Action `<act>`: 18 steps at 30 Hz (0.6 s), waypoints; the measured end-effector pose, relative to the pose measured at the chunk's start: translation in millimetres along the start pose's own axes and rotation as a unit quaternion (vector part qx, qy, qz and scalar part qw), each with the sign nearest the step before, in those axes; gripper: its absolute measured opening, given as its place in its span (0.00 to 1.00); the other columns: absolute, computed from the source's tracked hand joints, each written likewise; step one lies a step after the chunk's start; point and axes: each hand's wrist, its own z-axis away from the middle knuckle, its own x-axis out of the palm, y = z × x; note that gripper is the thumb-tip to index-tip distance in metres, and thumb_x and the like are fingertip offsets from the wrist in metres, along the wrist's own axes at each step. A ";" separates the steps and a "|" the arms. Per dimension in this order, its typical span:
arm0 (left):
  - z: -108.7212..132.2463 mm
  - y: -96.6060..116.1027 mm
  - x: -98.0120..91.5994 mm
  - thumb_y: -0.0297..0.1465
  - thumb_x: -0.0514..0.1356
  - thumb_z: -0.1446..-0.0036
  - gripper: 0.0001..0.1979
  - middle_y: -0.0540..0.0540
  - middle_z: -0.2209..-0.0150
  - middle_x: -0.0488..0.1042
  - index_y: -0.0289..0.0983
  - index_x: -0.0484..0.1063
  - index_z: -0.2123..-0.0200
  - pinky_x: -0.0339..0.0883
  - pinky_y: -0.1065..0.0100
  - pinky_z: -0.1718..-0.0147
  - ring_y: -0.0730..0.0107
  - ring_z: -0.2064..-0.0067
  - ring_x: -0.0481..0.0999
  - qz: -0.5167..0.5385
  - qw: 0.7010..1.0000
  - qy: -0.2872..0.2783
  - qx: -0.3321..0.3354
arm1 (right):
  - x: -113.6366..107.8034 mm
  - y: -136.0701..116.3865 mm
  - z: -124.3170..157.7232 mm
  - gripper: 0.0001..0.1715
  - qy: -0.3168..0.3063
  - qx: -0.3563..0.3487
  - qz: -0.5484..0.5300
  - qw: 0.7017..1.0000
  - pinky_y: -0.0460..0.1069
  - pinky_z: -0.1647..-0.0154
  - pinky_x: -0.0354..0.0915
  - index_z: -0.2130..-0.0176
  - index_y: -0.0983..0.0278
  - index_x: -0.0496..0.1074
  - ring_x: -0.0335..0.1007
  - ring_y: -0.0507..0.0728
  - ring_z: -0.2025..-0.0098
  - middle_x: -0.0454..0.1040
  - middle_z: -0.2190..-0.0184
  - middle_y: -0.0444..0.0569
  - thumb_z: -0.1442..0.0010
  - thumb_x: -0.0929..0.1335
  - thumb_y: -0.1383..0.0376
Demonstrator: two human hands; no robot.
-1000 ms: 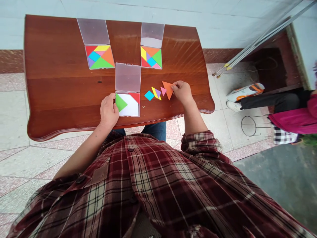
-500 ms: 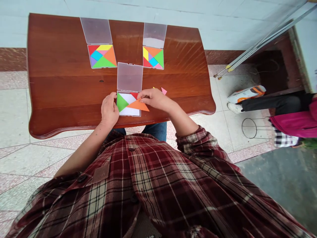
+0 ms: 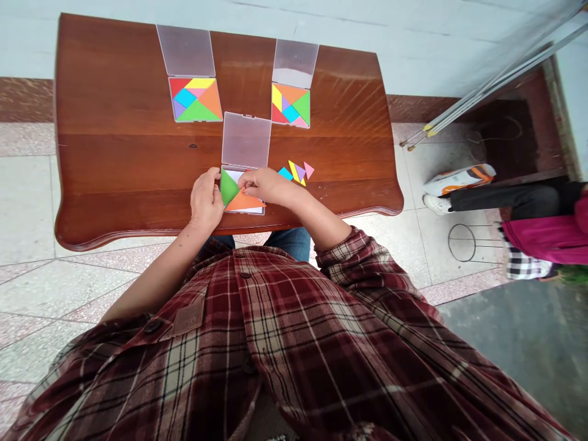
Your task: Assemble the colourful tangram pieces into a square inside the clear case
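On the table in front of me lies an open tangram box (image 3: 260, 211) with its clear lid (image 3: 247, 139) folded back. My left hand (image 3: 206, 199) is closed on the box's left edge, beside a large green triangle (image 3: 228, 188) lying inside. With bent fingertips, my right hand (image 3: 266, 185) pinches a large orange triangle (image 3: 242, 201) over the box's white base, its tip against the green piece. A bit of red shows behind my right hand. To the right lie loose pieces: a blue one (image 3: 285, 174), a yellow parallelogram (image 3: 294, 169), a purple triangle (image 3: 300, 172) and a pink triangle (image 3: 309, 169).
Two open tangram boxes with filled bases stand farther back, one at the left (image 3: 197, 100) and one at the right (image 3: 291, 105). The wooden table (image 3: 124, 177) meets a pale wall. On the right are crutches (image 3: 459, 104) and a seated person's leg (image 3: 496, 199).
My right hand has moved left with the orange triangle, bringing it down over the box base beside the green one. The loose pieces at the right are now uncovered. The view has shifted slightly.
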 end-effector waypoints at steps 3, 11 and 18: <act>-0.4 0.5 -0.2 0.31 0.49 0.37 0.14 0.44 0.52 0.76 0.44 0.68 0.51 0.66 0.55 0.41 0.58 0.47 0.74 -0.003 1.000 -0.002 -0.001 | 1.6 -1.9 0.1 0.09 0.012 0.010 -0.007 1.000 0.49 0.60 0.59 0.63 0.65 0.76 0.68 0.53 0.64 0.76 0.68 0.46 0.44 0.66 0.71; -0.3 3.3 -1.4 0.30 0.50 0.38 0.16 0.43 0.51 0.76 0.42 0.68 0.49 0.65 0.51 0.40 0.55 0.46 0.74 -0.002 1.000 -0.004 -0.001 | 0.5 0.7 -0.4 0.06 0.013 0.057 -0.106 0.993 0.46 0.66 0.63 0.69 0.64 0.72 0.67 0.49 0.73 0.69 0.79 0.40 0.43 0.68 0.74; 0.0 0.1 0.0 0.29 0.50 0.38 0.17 0.42 0.50 0.76 0.41 0.68 0.48 0.66 0.54 0.41 0.57 0.46 0.74 -0.008 1.000 0.001 0.009 | -0.1 -2.9 3.7 0.10 -0.006 0.107 -0.156 0.982 0.47 0.67 0.67 0.69 0.65 0.70 0.68 0.49 0.76 0.67 0.81 0.39 0.42 0.66 0.79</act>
